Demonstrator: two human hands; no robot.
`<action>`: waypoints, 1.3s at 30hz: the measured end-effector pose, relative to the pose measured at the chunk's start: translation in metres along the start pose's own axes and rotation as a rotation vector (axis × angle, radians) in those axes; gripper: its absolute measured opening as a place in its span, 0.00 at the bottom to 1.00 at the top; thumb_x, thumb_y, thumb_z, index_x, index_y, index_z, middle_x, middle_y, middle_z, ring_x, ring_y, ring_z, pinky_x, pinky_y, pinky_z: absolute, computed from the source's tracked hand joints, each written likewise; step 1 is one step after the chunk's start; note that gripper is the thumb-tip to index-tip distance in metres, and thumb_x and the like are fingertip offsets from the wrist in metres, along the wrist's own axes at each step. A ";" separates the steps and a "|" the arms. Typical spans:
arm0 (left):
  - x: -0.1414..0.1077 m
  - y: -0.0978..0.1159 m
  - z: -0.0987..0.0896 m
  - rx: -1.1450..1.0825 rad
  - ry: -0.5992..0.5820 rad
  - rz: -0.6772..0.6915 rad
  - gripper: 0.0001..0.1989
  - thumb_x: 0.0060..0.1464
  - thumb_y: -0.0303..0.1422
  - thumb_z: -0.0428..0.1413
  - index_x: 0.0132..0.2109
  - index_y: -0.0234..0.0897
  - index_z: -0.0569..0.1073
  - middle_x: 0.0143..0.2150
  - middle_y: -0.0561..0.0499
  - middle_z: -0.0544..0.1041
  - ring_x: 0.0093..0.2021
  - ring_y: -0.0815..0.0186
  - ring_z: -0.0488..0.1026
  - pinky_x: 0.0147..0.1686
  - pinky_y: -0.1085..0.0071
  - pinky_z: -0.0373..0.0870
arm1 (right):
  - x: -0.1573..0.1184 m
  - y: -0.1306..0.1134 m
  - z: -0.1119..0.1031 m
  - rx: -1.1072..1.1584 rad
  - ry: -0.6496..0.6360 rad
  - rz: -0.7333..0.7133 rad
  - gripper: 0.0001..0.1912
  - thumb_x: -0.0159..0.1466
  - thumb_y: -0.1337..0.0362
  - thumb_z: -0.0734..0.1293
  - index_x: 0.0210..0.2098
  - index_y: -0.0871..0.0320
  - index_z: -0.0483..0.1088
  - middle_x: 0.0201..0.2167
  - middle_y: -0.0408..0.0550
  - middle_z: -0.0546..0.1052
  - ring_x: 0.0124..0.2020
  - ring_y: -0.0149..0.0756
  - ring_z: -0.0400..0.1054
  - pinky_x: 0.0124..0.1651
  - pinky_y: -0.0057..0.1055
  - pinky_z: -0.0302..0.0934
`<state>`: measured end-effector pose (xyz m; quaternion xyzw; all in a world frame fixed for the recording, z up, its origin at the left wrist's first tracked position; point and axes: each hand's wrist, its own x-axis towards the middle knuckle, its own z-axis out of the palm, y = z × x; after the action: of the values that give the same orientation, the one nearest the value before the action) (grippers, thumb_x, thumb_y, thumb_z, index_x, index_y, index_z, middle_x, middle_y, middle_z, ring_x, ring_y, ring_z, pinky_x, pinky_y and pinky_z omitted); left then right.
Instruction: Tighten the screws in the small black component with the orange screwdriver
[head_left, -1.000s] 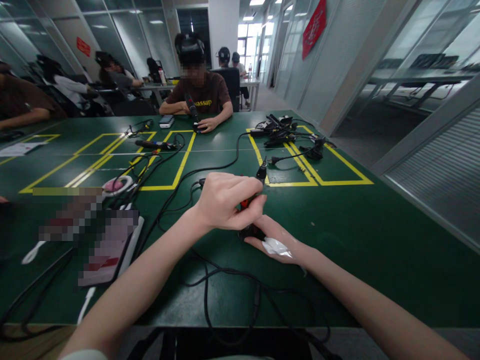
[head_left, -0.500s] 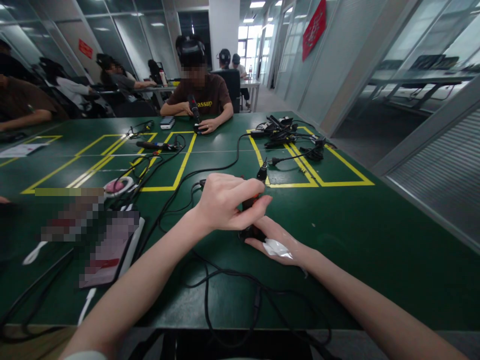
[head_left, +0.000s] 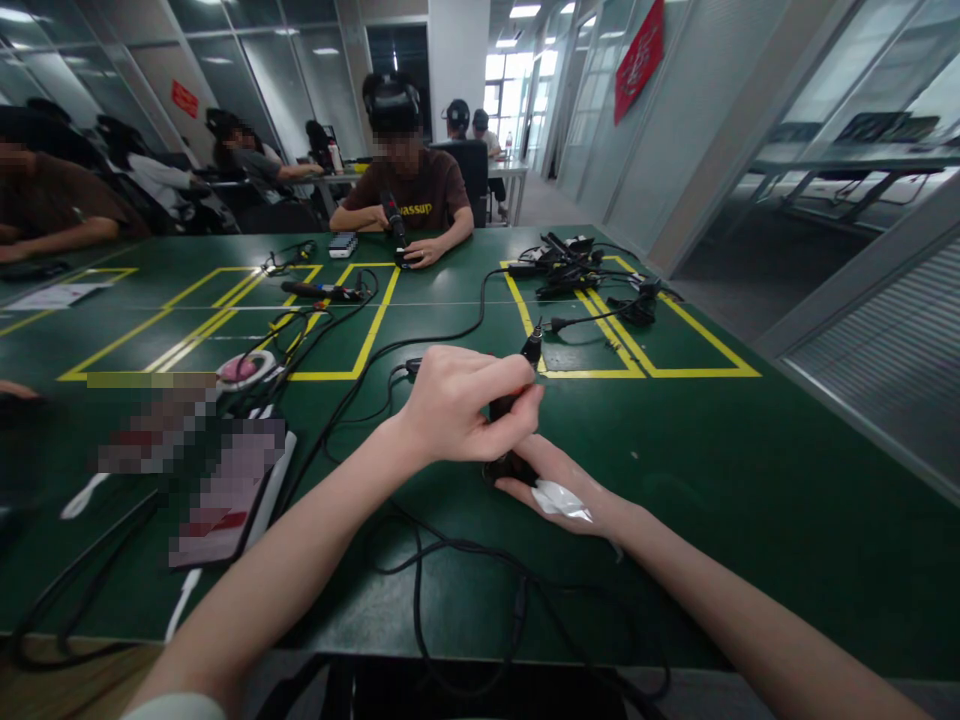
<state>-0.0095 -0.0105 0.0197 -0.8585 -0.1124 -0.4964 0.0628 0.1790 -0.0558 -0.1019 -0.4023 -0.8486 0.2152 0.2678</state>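
Note:
Near the middle of the table, my left hand (head_left: 469, 405) is closed, thumb and bent fingers around the upper part of a black electric screwdriver (head_left: 532, 347). Its tapered nose with a thin tip sticks out past my fingers, pointing away from me. Lower down, my right hand (head_left: 559, 475) is wrapped around the dark lower body; most of its fingers are hidden behind my left hand. A white piece of tape (head_left: 562, 501) sticks to the right hand near the wrist. A black cable (head_left: 465, 545) lies in loops on the table below both hands.
On the green table (head_left: 720, 500) two phones (head_left: 225, 495) with white cables lie to the left. A heap of black tools and cords (head_left: 562, 265) sits at the back right. Across the table, a person (head_left: 409, 190) holds another screwdriver. Yellow tape (head_left: 705, 374) marks off areas.
The view has turned slightly, so the table and background sit a little farther right. Both hands keep nearly the same hold; the orange patch between the left fingers now shows less.

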 end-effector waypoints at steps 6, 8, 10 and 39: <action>-0.003 -0.003 0.003 0.002 0.005 0.007 0.09 0.65 0.31 0.51 0.38 0.36 0.73 0.20 0.59 0.72 0.17 0.76 0.63 0.21 0.75 0.57 | 0.000 0.001 0.001 -0.013 0.008 -0.001 0.11 0.69 0.62 0.70 0.49 0.56 0.70 0.42 0.51 0.79 0.39 0.44 0.72 0.44 0.41 0.67; -0.003 -0.004 0.002 -0.013 -0.033 0.023 0.13 0.66 0.33 0.48 0.32 0.36 0.70 0.19 0.59 0.68 0.17 0.74 0.62 0.20 0.72 0.56 | 0.000 0.001 0.001 -0.009 0.007 -0.007 0.12 0.69 0.61 0.70 0.50 0.56 0.70 0.43 0.52 0.79 0.40 0.45 0.72 0.45 0.42 0.68; -0.003 -0.004 0.000 -0.038 -0.057 0.032 0.14 0.65 0.33 0.45 0.32 0.37 0.68 0.19 0.58 0.66 0.17 0.73 0.61 0.20 0.71 0.56 | -0.001 0.002 0.000 -0.004 0.004 -0.011 0.13 0.69 0.61 0.70 0.51 0.56 0.70 0.44 0.52 0.79 0.40 0.46 0.72 0.46 0.43 0.68; -0.003 -0.002 -0.003 0.059 -0.148 -0.039 0.12 0.69 0.37 0.47 0.43 0.34 0.71 0.26 0.55 0.77 0.19 0.73 0.69 0.23 0.74 0.60 | 0.000 -0.001 -0.002 0.012 -0.022 0.013 0.14 0.69 0.63 0.69 0.52 0.58 0.69 0.46 0.55 0.79 0.42 0.47 0.73 0.46 0.44 0.68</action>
<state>-0.0140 -0.0092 0.0187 -0.8882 -0.1480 -0.4293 0.0700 0.1791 -0.0561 -0.0996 -0.4038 -0.8476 0.2262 0.2597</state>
